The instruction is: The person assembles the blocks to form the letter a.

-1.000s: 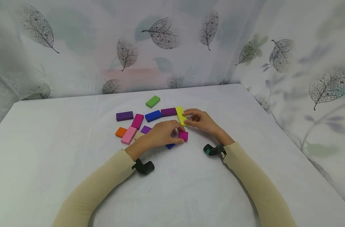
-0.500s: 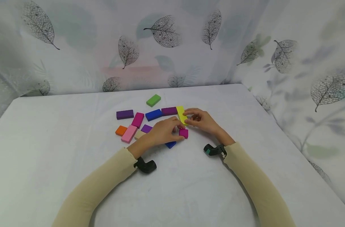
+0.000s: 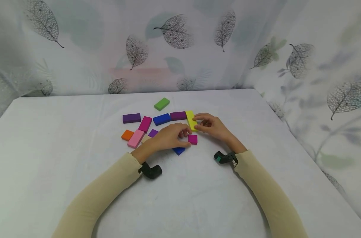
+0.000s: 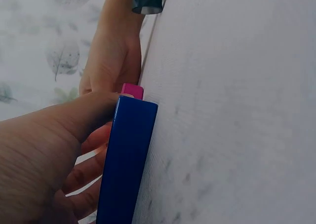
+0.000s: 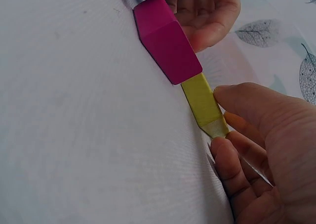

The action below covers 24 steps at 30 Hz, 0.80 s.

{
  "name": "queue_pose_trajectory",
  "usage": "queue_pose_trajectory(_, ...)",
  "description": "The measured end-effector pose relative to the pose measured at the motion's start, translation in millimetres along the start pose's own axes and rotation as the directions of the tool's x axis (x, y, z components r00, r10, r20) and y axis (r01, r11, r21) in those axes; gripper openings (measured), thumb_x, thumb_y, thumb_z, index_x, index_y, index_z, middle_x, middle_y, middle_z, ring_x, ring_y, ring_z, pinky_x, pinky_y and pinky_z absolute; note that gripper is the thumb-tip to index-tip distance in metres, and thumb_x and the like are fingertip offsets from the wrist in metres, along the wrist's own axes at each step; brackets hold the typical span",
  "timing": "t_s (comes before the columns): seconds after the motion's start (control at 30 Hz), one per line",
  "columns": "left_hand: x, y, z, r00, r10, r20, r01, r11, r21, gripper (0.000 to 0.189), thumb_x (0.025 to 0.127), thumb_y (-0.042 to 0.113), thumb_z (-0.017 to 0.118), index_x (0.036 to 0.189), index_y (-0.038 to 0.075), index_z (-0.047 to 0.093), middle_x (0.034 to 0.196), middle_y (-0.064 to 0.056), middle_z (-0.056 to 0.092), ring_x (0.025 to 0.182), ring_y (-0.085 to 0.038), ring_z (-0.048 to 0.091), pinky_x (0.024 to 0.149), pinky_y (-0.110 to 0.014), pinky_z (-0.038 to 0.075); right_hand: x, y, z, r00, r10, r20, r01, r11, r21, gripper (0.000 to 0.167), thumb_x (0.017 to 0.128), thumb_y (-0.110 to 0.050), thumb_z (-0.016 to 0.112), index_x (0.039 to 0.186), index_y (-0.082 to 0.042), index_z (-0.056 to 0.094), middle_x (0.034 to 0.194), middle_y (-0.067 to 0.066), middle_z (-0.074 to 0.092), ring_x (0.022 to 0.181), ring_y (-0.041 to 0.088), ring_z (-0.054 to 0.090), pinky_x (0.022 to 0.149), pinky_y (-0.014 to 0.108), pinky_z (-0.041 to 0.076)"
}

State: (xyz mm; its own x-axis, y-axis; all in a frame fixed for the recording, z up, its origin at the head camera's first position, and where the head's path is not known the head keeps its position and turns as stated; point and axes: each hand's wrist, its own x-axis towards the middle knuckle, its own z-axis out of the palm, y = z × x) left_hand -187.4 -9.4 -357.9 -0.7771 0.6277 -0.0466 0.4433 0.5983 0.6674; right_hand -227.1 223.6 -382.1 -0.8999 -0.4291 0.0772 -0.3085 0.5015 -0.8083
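My left hand (image 3: 169,136) hovers over the near blocks, thumb and bent fingertips spread just left of a magenta block (image 3: 193,139). Beneath that hand lies a blue block (image 4: 127,157), partly hidden in the head view; in the left wrist view the thumb overlaps its top end. My right hand (image 3: 212,126) touches a yellow block (image 3: 190,119) from the right, its thumb at the top of the near end. In the right wrist view another right-hand finger meets the yellow block's (image 5: 200,100) side, with the magenta block (image 5: 170,48) standing in front.
Left of the hands lie dark purple (image 3: 131,118), crimson (image 3: 145,124), pink (image 3: 136,138), orange (image 3: 127,135) and beige (image 3: 146,138) blocks. Behind are blue (image 3: 162,119) and plum (image 3: 178,115) blocks, with a green block (image 3: 162,104) farthest back. A leaf-printed curtain surrounds the table.
My left hand has eased slightly left, leaving its thumb and fingertips a little off the magenta block. The right hand keeps its place at the yellow block. The head view tilts slightly.
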Motion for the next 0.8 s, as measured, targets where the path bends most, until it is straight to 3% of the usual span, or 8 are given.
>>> queue_pose_trajectory(0.17, 0.7, 0.1, -0.6, 1.000, 0.000, 0.002, 0.000, 1.000, -0.013, 0.039, 0.087, 0.029, 0.074, 0.120, 0.012, 0.061, 0.104, -0.002, 0.062, 0.100, -0.015, 0.057, 0.087, -0.028, 0.051, -1.0, -5.1, 1.2, 1.000, 0.003, -0.004, -0.003, 1.000, -0.014, 0.037, 0.093, -0.008, 0.066, 0.128, 0.002, 0.061, 0.143, 0.017, 0.048, 0.093, 0.027, 0.056, 0.075, 0.025, 0.044)
queue_pose_trajectory(0.4, 1.8, 1.7, -0.4, 1.000, -0.008, -0.006, 0.008, 1.000, -0.001, 0.039, 0.087, 0.029, 0.074, 0.119, 0.011, 0.061, 0.102, -0.001, 0.063, 0.098, -0.015, 0.058, 0.085, -0.027, 0.052, -11.5, -37.2, -2.2, 1.000, -0.001, 0.013, 0.001, 1.000, -0.016, 0.036, 0.093, -0.004, 0.064, 0.126, 0.008, 0.059, 0.141, 0.022, 0.048, 0.094, 0.028, 0.057, 0.077, 0.025, 0.045)
queue_pose_trajectory(0.8, 7.0, 1.3, 2.4, 0.999, 0.008, -0.046, -0.008, 1.000, -0.003, 0.036, 0.089, 0.027, 0.072, 0.118, 0.009, 0.059, 0.100, -0.001, 0.064, 0.088, -0.013, 0.058, 0.075, -0.023, 0.050, -13.7, -39.0, -3.7, 1.000, 0.006, 0.019, -0.006, 1.000, 0.016, 0.036, 0.093, -0.005, 0.064, 0.127, 0.008, 0.058, 0.141, 0.022, 0.048, 0.094, 0.028, 0.056, 0.077, 0.025, 0.044)
